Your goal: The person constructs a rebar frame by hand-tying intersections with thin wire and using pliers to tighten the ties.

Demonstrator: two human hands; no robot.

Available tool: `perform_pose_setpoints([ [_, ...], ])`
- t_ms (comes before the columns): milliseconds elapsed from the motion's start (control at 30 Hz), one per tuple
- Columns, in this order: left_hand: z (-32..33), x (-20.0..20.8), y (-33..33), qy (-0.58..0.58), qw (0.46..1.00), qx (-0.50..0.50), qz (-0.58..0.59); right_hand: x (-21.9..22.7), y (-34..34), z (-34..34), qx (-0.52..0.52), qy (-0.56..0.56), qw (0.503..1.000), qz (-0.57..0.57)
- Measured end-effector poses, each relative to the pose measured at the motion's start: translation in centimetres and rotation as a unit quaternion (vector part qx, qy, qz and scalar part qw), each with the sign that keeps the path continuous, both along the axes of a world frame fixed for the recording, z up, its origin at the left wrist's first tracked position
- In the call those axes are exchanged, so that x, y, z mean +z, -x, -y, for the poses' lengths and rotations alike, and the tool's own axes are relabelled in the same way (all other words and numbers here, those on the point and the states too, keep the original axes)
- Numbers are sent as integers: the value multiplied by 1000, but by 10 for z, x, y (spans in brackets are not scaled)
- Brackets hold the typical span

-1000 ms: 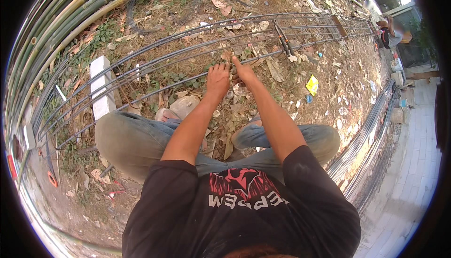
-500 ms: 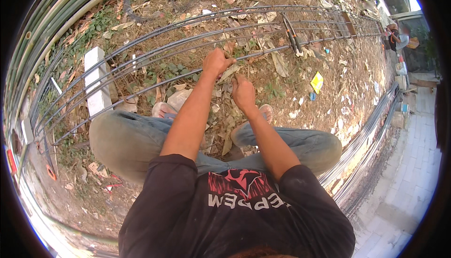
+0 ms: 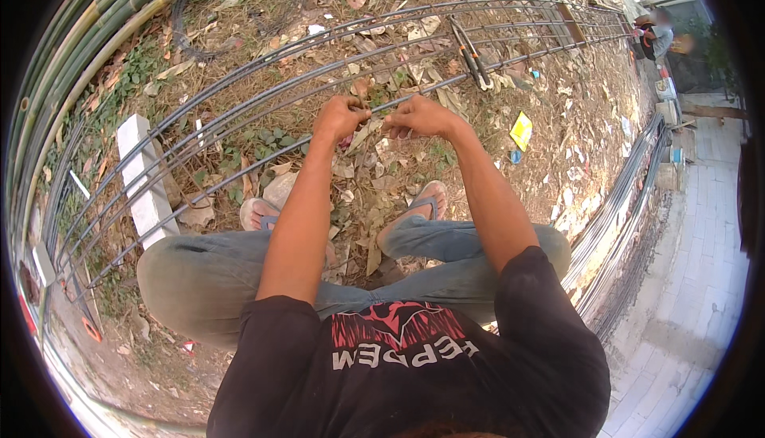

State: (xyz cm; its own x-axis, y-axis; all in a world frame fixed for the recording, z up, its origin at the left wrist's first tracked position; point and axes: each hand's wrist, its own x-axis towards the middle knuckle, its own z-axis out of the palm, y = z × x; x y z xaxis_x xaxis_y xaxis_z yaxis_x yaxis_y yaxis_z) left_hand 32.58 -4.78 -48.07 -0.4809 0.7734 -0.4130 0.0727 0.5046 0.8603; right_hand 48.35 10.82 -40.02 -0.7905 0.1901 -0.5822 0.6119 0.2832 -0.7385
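The nearest of the long metal rods (image 3: 275, 157) runs crosswise in front of the person, its long axis sloping from the near left to the far right, past both hands. The left hand (image 3: 341, 119) is at this rod, fingers curled and thumb tip pointing right; the right hand (image 3: 424, 117) overlaps the rod's line, fingers bent inward to the left. The two sets of fingertips are just apart, facing each other, and neither hand looks clearly nearer the rod. I cannot tell whether either pinches something thin. More rods lie beyond, roughly alongside. On the left, a white block (image 3: 147, 187) sits under the rods; to the right of the hands, long-handled pliers (image 3: 472, 55) lie across them. Farther right is a yellow packet (image 3: 521, 130); bamboo poles (image 3: 72, 47) fill the far left, and another person (image 3: 657, 35) is at the far right.
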Motion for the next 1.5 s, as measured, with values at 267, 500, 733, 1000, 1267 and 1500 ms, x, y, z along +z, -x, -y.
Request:
perform_pose_setpoints([
  [267, -1, 7, 9, 38, 995, 4, 90, -28, -11, -158, -227, -625, 744, -63],
  [500, -5, 5, 5, 61, 993, 39, 94, -47, -30, -187, -103, -544, 832, -11],
  [733, -3, 13, 4, 32, 995, 58, 69, -12, -42, -141, -287, -315, 904, -45],
  [1000, -7, 4, 8, 116, 992, 32, 31, -3, -79, 20, -160, -88, 982, 41],
  [1267, -6, 15, -1, 131, 990, 33, -41, -12, -83, 69, -45, -166, 983, 63],
  [1500, -10, 14, 1, 145, 989, 9, -4, -4, -74, 64, -8, -163, 986, -27],
])
